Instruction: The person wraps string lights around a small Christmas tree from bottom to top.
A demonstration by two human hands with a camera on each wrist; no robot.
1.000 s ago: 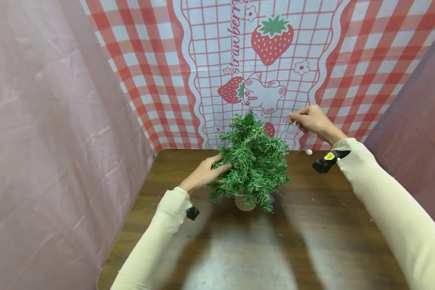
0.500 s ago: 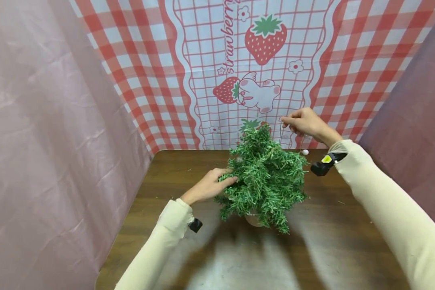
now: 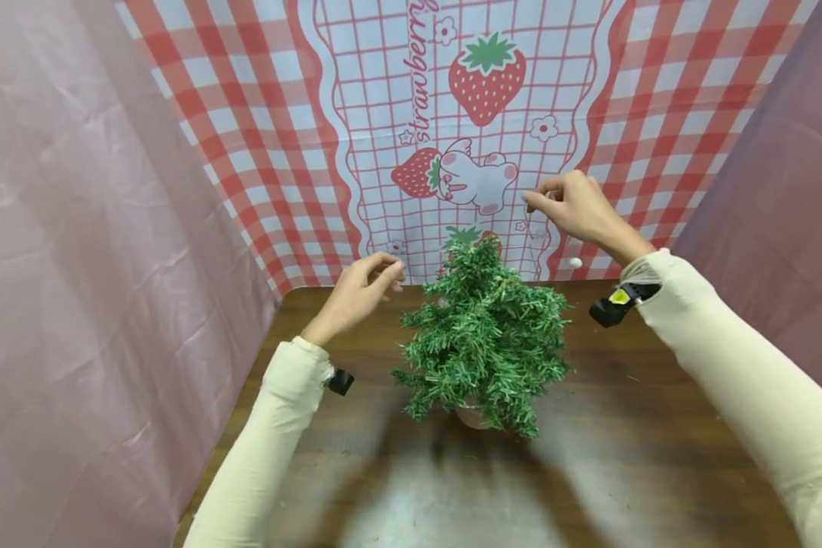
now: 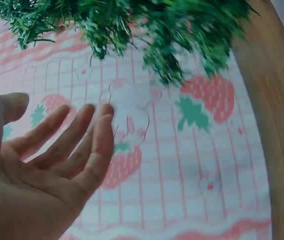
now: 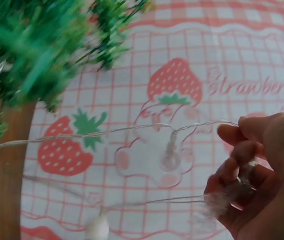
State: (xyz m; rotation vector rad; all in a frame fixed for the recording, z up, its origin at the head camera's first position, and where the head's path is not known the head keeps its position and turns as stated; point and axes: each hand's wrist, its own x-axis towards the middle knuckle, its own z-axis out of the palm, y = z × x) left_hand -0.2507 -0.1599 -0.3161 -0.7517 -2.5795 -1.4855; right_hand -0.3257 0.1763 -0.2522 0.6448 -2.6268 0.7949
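Observation:
A small green artificial Christmas tree stands on the table in a pale pot. My left hand hovers left of the tree, apart from its branches; the left wrist view shows its loosely bent fingers holding nothing. Right of the treetop, my right hand pinches a thin clear string-light wire between thumb and forefinger. One strand stretches from that pinch toward the tree. A clear bulb hangs off it, and a white ball-shaped bulb dangles from a lower strand. More wire lies within the curled fingers.
A brown wooden table carries the tree. Behind it hangs a red-and-white strawberry-print cloth. Pink curtains flank both sides. Dark wrist cameras sit under the sleeves.
My left hand has let go of the branches and risen away to the left. The tree has shifted nearer and slightly right. My right hand has risen a little, still pinching the wire.

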